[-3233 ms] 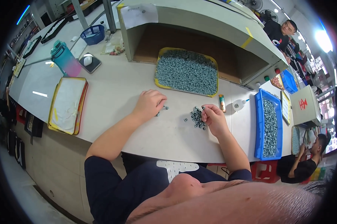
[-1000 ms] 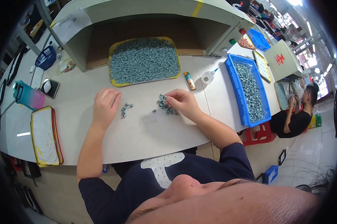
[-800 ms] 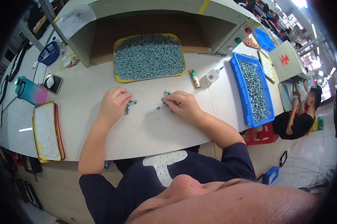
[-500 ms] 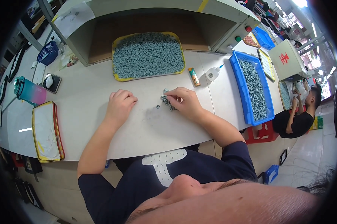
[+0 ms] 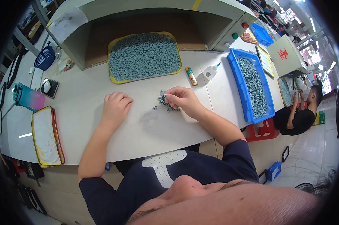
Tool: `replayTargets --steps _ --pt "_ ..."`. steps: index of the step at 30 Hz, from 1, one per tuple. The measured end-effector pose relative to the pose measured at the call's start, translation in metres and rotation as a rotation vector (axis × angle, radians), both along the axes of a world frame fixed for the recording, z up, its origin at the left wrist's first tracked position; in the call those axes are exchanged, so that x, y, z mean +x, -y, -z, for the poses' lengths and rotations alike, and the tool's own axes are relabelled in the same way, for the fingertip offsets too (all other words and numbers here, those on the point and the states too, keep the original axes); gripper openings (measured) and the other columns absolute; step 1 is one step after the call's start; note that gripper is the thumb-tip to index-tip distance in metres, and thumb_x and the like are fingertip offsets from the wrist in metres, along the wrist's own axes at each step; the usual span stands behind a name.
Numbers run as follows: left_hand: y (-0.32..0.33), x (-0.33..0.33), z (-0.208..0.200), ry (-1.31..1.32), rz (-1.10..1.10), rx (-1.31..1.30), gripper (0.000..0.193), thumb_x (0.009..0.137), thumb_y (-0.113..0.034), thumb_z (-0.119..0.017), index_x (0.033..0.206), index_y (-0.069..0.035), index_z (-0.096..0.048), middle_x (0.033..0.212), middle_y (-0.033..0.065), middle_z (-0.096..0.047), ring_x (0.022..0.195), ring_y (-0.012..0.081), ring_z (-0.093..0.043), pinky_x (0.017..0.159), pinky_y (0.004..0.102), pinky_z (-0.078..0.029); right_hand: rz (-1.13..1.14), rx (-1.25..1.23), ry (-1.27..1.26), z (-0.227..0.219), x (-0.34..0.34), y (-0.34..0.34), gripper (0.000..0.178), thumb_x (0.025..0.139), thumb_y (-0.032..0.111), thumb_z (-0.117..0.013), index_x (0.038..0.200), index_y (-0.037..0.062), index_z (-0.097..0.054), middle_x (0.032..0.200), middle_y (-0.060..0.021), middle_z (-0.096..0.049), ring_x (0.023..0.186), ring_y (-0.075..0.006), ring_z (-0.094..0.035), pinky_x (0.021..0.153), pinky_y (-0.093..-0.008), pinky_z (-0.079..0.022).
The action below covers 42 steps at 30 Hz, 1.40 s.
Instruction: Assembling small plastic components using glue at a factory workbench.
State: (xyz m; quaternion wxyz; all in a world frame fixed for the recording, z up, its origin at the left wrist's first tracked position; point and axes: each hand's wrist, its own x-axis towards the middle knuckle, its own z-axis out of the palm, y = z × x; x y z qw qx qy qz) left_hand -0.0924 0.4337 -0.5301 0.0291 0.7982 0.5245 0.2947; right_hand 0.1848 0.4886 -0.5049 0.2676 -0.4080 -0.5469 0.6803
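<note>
My right hand [image 5: 184,101] is over a small heap of grey-green bead-like pieces [image 5: 162,99] on the white table. Its thumb and forefinger are pinched together at the heap's right side; whatever lies between the tips is too small to make out. One loose piece [image 5: 155,108] sits apart, left of the heap. My left hand [image 5: 117,108] rests palm down on the table further left, its fingers curled in, and the underside of the fingers is hidden. Beyond both hands stands a yellow-rimmed tray [image 5: 145,80] full of similar pieces.
A glue stick-like tube [image 5: 191,76] and a white squeeze bottle [image 5: 210,72] stand right of the tray. Further right is a blue bin [image 5: 248,95] of pieces. Stacked trays [image 5: 47,137], a bottle [image 5: 29,98] and a phone [image 5: 49,88] lie left. A co-worker [image 5: 299,112] sits at right.
The view has shifted slightly, so the table things sit a little further left. My right fingers have moved off the heap's far edge toward its right side. My left hand stays resting.
</note>
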Motion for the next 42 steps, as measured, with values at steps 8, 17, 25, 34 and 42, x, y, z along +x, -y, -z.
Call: replayTargets --steps 8,17,25,34,42 --pt "-0.011 -0.026 0.001 0.174 -0.038 -0.094 0.018 0.075 -0.010 -0.071 0.092 -0.008 -0.068 0.096 0.0035 -0.063 0.094 0.0232 -0.057 0.083 0.0369 -0.043 0.035 0.154 0.081 -0.002 -0.004 0.002 0.020 0.093 0.012 -0.060 0.106 -0.0018 -0.063 0.088 -0.0023 -0.065 0.072 -0.0047 -0.056 0.063 -0.0190 -0.046" --pt "-0.001 -0.033 -0.027 0.073 0.210 -0.338 0.035 0.069 -0.010 -0.078 0.102 -0.004 -0.067 0.106 0.0099 -0.056 0.092 0.0277 -0.056 0.079 0.0350 -0.048 0.069 0.510 0.385 0.000 0.003 -0.019 0.014 0.088 0.009 -0.065 0.097 -0.0003 -0.067 0.088 -0.0033 -0.067 0.069 -0.0071 -0.058 0.065 -0.0215 -0.048" --pt "-0.006 -0.028 -0.008 0.125 0.263 -0.308 0.020 0.073 -0.005 -0.074 0.091 -0.004 -0.067 0.099 0.0087 -0.056 0.091 0.0263 -0.057 0.079 0.0354 -0.048 -0.260 0.851 0.679 -0.016 0.024 -0.029 0.012 0.084 0.010 -0.065 0.093 0.0026 -0.069 0.085 -0.0099 -0.067 0.071 -0.0211 -0.062 0.068 -0.0306 -0.050" --pt "-0.001 0.002 -0.021 0.081 0.159 -0.070 0.012 0.075 -0.008 -0.072 0.085 -0.005 -0.067 0.090 0.0058 -0.059 0.082 0.0230 -0.057 0.077 0.0363 -0.045 -0.323 0.810 0.612 -0.023 0.040 -0.035 0.014 0.084 0.015 -0.061 0.090 0.0040 -0.068 0.086 -0.0111 -0.067 0.080 -0.0297 -0.064 0.073 -0.0366 -0.050" --pt "0.004 0.057 -0.021 -0.116 0.288 0.079 0.012 0.074 -0.013 -0.072 0.085 -0.011 -0.067 0.082 -0.0002 -0.060 0.082 0.0194 -0.055 0.074 0.0358 -0.039 0.927 1.098 0.403 -0.050 0.097 -0.055 0.025 0.083 0.006 -0.060 0.107 0.0005 -0.060 0.082 -0.0096 -0.061 0.076 -0.0211 -0.060 0.070 -0.0367 -0.049"
